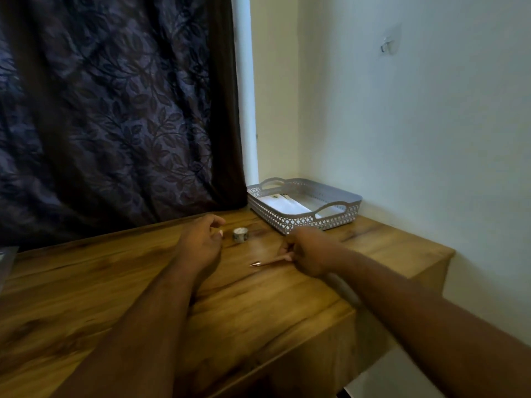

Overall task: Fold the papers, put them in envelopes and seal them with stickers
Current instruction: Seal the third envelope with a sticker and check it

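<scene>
A white perforated basket (301,218) sits at the far right of the wooden counter (115,297), holding white envelopes (287,206). A sticker roll (240,234) stands near it. Left hand (201,242) grip is loosely curled, grasping nothing; right hand (309,251) grip pinches a pen (264,263).

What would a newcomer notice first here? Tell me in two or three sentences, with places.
Two bare forearms reach across a wooden table: the left hand is loosely curled beside a small sticker roll, and the right hand holds a pen with its tip low over the wood. A white lattice basket holding envelopes sits in the far corner, and a dark leaf-patterned curtain hangs behind.
</scene>
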